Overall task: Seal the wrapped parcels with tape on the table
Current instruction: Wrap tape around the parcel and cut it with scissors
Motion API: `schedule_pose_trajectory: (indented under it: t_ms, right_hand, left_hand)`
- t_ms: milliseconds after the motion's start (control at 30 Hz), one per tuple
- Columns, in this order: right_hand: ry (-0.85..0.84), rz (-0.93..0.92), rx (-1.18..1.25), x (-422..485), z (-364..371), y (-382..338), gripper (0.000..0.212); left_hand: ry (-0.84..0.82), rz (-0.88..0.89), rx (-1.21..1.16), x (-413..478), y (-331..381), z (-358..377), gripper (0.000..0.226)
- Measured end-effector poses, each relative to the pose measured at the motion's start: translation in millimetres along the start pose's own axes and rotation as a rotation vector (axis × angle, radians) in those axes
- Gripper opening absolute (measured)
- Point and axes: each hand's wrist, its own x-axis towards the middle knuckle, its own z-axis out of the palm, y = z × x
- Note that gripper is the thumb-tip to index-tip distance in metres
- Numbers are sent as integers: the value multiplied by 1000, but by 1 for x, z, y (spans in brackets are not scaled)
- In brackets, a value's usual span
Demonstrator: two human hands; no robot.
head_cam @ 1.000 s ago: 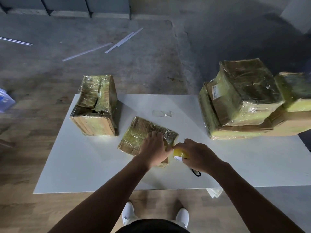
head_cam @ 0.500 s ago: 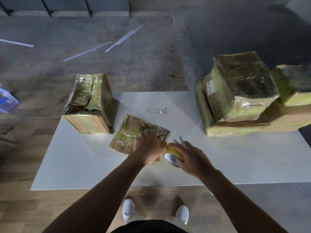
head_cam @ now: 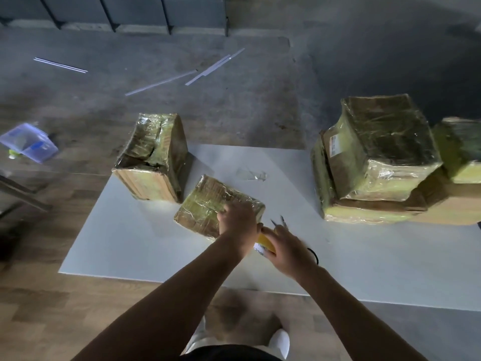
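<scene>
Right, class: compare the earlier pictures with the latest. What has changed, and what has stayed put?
The right hand, gripping the yellow tape roll, has turned slightly, so the scissor tips now poke out past it. Nothing was picked up or released. The left hand still presses the flat parcel; the upright parcel, the parcel stack and the table are unmoved.

Both forearms extend forward; left hand lies palm-down, pressing downward; right hand, just beside it, grips a yellow tape roll.
</scene>
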Motion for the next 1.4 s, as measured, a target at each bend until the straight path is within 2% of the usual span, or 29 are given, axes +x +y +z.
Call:
schedule_pose_trajectory:
  t_ms: [100, 267, 367, 467, 533, 633, 733, 800, 900, 967, 1067, 1167, 1300, 1400]
  right_hand:
    - [14, -22, 121, -6, 7, 8, 68]
    - [18, 44, 262, -6, -9, 12, 60]
    - [105, -62, 281, 2, -35, 3, 62]
    - [193, -94, 347, 18, -68, -13, 63]
    - [165, -142, 365, 32, -81, -26, 64]
    - [66, -209, 365, 50, -79, -43, 70]
    - [-43, -198, 385, 60, -64, -53, 75]
    - [-37, -173, 395, 65, -57, -58, 76]
    - [-13, -168, 322, 76, -62, -64, 73]
    - [-30, -193, 185, 81, -75, -62, 68]
    - [-49, -217, -68, 79, -96, -44, 62]
    - [-143, -155, -188, 72, -106, -34, 64]
    - [-183, -136, -256, 82, -112, -52, 61]
    - [-220, -157, -270, 87, -107, -69, 59]
  left_hand:
    - [-3, -18, -7, 1, -2, -1, 64]
    - [-24, 59, -23, -5, -3, -14, 47]
    - [74, 82, -215, -17, -25, -40, 42]
    - [170, 50, -451, -29, -60, -55, 31]
    - [131, 3, -590, -26, -80, -54, 27]
    - [48, -36, -658, -15, -99, -40, 36]
    - [98, -107, -721, -14, -107, -24, 37]
    - [129, -140, -786, -15, -108, -17, 31]
    - [179, -117, -782, -13, -107, -10, 23]
    - [199, -131, -874, -6, -112, -9, 20]
    - [218, -81, -828, 4, -121, -9, 29]
    - [257, 15, -821, 7, -118, -9, 30]
    - [200, -1, -835, 10, -127, -11, 28]
    - [79, -93, -714, 5, -139, -17, 31]
